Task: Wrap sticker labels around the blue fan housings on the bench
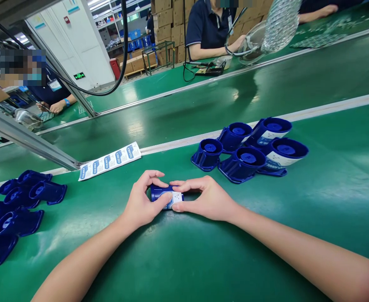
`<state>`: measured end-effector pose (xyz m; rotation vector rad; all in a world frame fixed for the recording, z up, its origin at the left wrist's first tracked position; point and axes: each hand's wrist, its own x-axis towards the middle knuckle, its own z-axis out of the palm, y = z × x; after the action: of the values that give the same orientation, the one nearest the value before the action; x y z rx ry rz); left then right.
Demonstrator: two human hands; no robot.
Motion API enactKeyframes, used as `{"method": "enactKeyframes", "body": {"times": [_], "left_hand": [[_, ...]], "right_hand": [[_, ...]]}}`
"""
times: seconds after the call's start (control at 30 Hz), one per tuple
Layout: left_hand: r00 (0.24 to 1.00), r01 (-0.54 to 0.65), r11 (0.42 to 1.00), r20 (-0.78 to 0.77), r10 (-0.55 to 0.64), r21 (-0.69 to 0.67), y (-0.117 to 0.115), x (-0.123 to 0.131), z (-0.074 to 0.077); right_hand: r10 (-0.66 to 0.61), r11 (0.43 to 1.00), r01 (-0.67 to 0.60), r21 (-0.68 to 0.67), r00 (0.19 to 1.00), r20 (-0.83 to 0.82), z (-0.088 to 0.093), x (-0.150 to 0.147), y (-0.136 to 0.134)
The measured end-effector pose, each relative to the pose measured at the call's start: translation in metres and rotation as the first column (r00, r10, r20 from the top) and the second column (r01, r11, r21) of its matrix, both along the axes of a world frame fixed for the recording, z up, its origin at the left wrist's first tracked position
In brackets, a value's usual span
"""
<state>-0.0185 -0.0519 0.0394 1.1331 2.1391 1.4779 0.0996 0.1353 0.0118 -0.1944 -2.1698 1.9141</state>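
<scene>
A dark blue plastic holder [156, 192] lies on its side on the green table in front of me, with a white and blue label [177, 197] on its wall. My left hand [145, 201] grips its left end, thumb lying over the label and fingers behind. From the right, my right hand [208, 197] pinches the other end, its thumb at the label's lower edge and its fingertips on top. The underside of the holder is hidden. Beyond my left hand lies a sheet of labels [110, 161], printed white and blue.
Several blue holders [247, 157] stand at the right, at least two with labels on them. Another cluster of blue holders [17, 218] sits at the far left. A metal frame post [30, 142] rises at the left. Across the conveyor [184, 109], co-workers [208, 31] sit at a bench.
</scene>
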Motion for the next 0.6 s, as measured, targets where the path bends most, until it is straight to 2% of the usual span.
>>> {"method": "enactKeyframes", "body": {"times": [0.27,0.6], "left_hand": [[0.997,-0.079,0.997,-0.016,0.079,-0.016,0.006,0.009,0.005],[0.99,-0.108,0.994,-0.087,0.111,0.034,0.008,0.012,0.001]], "right_hand": [[0.075,0.995,-0.072,-0.071,0.996,0.043,0.002,-0.006,0.009],[0.129,0.988,-0.12,-0.095,0.987,0.095,0.001,-0.016,0.019]]}}
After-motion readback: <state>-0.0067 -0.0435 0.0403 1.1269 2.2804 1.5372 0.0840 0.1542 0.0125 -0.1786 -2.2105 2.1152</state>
